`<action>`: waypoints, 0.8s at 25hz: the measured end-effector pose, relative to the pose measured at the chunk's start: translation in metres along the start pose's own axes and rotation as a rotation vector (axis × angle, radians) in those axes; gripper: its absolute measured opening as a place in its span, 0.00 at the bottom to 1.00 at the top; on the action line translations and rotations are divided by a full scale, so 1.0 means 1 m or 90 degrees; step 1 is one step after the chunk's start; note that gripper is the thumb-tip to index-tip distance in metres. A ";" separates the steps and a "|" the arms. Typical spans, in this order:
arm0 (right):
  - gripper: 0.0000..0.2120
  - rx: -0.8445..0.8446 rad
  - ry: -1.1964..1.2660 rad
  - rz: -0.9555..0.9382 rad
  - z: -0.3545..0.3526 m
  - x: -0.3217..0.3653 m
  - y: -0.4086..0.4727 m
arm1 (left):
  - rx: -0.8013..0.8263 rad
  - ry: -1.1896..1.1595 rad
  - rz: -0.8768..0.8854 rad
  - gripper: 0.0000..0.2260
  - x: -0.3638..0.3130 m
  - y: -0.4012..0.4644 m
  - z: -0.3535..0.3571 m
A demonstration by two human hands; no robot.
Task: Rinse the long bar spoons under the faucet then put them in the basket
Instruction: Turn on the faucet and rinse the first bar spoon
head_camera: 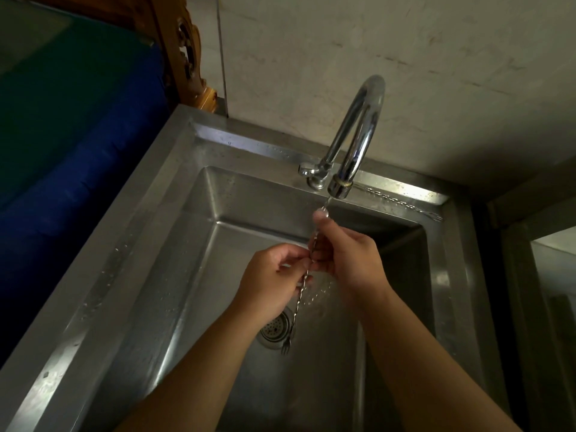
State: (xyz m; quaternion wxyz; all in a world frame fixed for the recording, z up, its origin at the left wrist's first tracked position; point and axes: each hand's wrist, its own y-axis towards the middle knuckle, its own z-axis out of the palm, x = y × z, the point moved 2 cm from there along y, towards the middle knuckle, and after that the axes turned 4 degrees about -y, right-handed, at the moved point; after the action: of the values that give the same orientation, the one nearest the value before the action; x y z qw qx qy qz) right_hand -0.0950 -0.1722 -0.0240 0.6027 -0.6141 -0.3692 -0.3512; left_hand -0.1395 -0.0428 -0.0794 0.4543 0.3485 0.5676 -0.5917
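Observation:
A long twisted bar spoon point(296, 310) hangs almost upright over the steel sink point(174, 244), its small fork end down near the drain. Its top end is just under the spout of the chrome faucet point(355, 135), where a thin stream of water runs onto it. My right hand point(346, 257) grips the upper part of the stem, thumb up near the top. My left hand point(274, 279) pinches the stem at mid-length. A second twisted bar spoon point(405, 202) lies flat on the sink's back rim, right of the faucet. No basket is in view.
The round drain strainer point(276, 330) sits in the basin floor below my hands. A blue and green covered surface point(71, 145) lies left of the sink. A pale wall stands behind the faucet, and a dark gap and another steel edge point(536, 244) are at the right.

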 end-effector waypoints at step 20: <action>0.06 0.011 -0.066 -0.099 -0.022 -0.009 -0.012 | 0.003 0.217 0.094 0.06 -0.035 0.016 -0.015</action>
State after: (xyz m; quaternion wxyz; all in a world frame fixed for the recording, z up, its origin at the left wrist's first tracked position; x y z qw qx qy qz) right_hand -0.1091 -0.1940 -0.0254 0.5591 -0.5959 -0.4493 -0.3612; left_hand -0.1144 -0.0218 -0.0543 0.3931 0.4855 0.6075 -0.4906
